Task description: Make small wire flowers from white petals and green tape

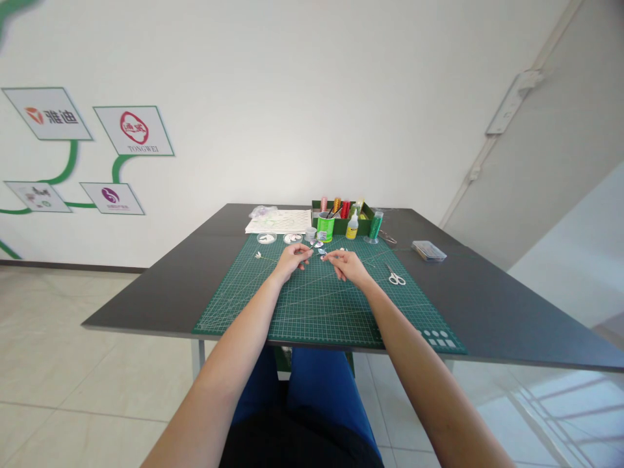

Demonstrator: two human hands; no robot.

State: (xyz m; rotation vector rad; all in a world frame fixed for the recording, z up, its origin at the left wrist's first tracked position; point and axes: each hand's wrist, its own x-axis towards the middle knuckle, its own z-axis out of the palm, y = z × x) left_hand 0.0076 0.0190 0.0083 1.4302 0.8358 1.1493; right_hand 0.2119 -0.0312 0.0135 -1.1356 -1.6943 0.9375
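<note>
Above the green cutting mat point(312, 305), my left hand point(292, 258) is closed in a pinch, with a thin dark piece at its fingertips that is too small to name. My right hand point(347, 265) also pinches, its fingertips by a small pale, bluish piece point(322, 251) that lies between the hands. What exactly the right fingers hold is too small to make out. A white flower-like piece on a thin stem point(258, 255) lies on the mat left of my hands. White-handled scissors point(396, 278) rest to the right.
Behind my hands stand a bright green can point(325, 227) with tools in it, a glue bottle point(351, 226), a green spool point(376, 227) and a dark green box point(368, 224) of coloured spools. Shallow dishes point(266, 238) and white sheets point(280, 221) are back left; a clear case point(429, 251) lies right.
</note>
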